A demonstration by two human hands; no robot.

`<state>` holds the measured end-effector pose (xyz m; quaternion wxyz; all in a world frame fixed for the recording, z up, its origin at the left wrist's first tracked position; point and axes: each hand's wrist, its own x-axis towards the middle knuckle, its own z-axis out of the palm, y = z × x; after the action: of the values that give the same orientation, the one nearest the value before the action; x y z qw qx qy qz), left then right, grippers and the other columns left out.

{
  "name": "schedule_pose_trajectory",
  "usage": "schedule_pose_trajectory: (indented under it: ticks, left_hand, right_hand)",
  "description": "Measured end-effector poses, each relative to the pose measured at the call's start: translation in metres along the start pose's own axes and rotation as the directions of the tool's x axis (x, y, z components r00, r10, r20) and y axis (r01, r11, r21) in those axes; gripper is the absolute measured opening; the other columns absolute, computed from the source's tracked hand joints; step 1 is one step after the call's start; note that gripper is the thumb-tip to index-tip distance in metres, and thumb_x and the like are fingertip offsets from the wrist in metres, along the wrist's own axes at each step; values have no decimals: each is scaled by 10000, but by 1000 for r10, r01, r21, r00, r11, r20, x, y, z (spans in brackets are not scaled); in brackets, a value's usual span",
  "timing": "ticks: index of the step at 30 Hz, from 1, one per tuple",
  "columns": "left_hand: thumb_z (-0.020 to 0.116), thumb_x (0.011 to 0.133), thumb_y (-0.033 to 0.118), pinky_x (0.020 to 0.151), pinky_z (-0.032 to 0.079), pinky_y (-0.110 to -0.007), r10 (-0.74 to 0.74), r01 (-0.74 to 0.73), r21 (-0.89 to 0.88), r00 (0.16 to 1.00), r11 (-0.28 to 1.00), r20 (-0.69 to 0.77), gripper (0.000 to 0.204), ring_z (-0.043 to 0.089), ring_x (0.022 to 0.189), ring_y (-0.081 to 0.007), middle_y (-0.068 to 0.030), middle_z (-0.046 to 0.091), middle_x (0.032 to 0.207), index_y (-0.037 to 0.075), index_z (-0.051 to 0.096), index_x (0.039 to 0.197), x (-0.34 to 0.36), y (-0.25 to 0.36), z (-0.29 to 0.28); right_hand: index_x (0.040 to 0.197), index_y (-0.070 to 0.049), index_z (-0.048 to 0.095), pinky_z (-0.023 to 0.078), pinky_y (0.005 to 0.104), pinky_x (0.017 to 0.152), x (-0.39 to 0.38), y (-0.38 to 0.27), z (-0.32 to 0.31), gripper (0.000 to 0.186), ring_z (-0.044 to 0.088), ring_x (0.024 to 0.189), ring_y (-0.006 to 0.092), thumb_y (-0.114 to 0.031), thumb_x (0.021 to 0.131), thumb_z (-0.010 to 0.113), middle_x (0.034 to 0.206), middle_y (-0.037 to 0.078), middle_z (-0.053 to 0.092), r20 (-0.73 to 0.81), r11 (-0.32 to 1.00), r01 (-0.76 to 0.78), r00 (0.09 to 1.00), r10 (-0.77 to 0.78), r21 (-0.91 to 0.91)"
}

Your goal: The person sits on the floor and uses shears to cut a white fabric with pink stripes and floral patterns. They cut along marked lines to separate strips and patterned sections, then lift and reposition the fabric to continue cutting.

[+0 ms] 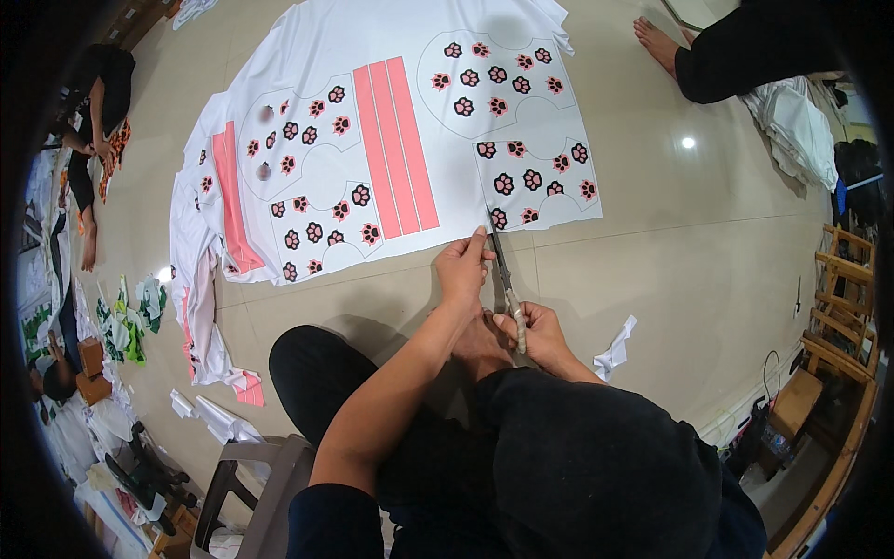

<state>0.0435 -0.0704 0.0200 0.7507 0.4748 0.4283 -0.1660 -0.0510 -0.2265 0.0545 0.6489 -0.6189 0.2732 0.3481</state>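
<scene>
Beige-handled scissors (505, 272) are gripped in the right hand (540, 334), fingers curled round the handles, blades meeting the near edge of the white paw-print fabric (458, 168). Just left of the blades, the left hand (461, 272) pinches that edge between thumb and finger. Pink strips (396, 149) mark the fabric, spread on the tiled floor (670, 242); a white scrap (615, 349) lies near the right forearm.

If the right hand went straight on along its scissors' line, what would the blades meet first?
The white paw-print fabric: the scissors in the right hand reach its near edge, beside the left hand. Whether a blade lies beneath the cloth is hard to tell.
</scene>
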Motion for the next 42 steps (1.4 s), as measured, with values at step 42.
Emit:
schedule_pose_trajectory:
  ticks: [42]
  left_hand:
    - [807,1031,314,443,303,-241,-20,20,-23,1000,1000,6,318,443,501,-50,-55,702,759,8,723,1011,-3,4,-1]
  right_hand:
    - [924,-34,673,419,250,516,9,-9,5,312,585,572,71,-266,978,873,705,11,679,-8,1000,2,1000,-2,-3]
